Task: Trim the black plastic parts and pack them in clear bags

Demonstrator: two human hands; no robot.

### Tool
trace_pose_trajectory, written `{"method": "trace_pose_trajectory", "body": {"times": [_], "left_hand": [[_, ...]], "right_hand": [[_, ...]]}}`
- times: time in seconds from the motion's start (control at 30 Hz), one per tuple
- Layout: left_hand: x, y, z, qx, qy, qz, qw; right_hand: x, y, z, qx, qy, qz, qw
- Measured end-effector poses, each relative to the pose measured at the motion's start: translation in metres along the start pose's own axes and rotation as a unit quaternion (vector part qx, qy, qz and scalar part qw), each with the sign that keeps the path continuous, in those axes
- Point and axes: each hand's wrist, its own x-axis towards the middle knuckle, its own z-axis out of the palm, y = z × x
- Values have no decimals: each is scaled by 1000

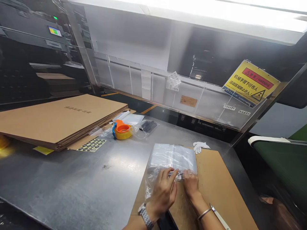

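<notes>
A clear plastic bag (171,157) lies across the near end of a flat cardboard sheet (219,185) on a steel table (79,182). My left hand (164,190), with a metal watch on its wrist, rests on the bag's near edge with fingers stretched forward and slightly spread. My right hand (191,182), with a bangle on its wrist, is curled and pinches the same near edge just beside the left. What the bag contains I cannot make out.
A stack of flat cardboard (59,119) fills the far left. An orange and yellow tape dispenser (122,130), a sheet of round stickers (92,145), loose plastic bags (141,124) and a white glove (200,147) lie beyond. A clear guard with a yellow warning sign (250,83) closes the back.
</notes>
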Motion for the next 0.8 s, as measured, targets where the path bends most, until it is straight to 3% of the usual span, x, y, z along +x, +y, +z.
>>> {"method": "trace_pose_trajectory", "body": {"times": [0.07,0.13,0.2,0.27,0.33,0.47,0.6,0.7,0.8], "left_hand": [[-16,8,4,-52,34,84,995],[-31,15,11,-131,-5,125,983],[-40,19,21,-254,-68,-9,965],[-41,18,33,-363,-88,-213,903],[-37,14,46,-421,-73,-344,836],[-31,14,62,-475,-47,-424,769],[-33,20,61,-514,-28,-477,712],[-34,20,54,-521,-27,-501,690],[-33,15,50,-511,-38,-512,689]], "right_hand": [[-1,2,-1,-8,-2,-6,1000],[-3,3,-3,-13,5,-15,1000],[-10,1,-7,-14,30,-32,999],[-21,-2,-11,-12,61,-54,997],[-36,-5,-17,-5,91,-80,993],[-64,-14,-30,24,145,-119,982],[-89,-28,-42,62,177,-156,970],[-98,-35,-46,87,173,-162,968],[-95,-34,-46,105,160,-142,971]]}}
